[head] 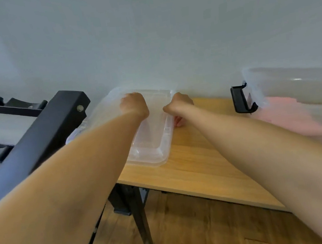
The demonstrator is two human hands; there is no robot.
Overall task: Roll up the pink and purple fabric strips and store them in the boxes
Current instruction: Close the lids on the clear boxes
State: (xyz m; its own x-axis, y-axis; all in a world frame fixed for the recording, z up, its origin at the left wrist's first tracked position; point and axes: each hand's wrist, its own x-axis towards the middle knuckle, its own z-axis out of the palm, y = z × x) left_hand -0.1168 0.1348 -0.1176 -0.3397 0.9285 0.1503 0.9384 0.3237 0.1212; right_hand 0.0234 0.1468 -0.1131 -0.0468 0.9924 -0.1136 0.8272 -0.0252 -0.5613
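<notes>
Both hands [155, 107] grip clear plastic lid [150, 142]

Single head view, worn on my head, facing forward and down over both my forearms toward the desk [193, 165] edge against the wall [143, 31]. Wide-angle and close, arms fill the lower frame, floor [192, 231] visible below. Right edge blurred.
</notes>
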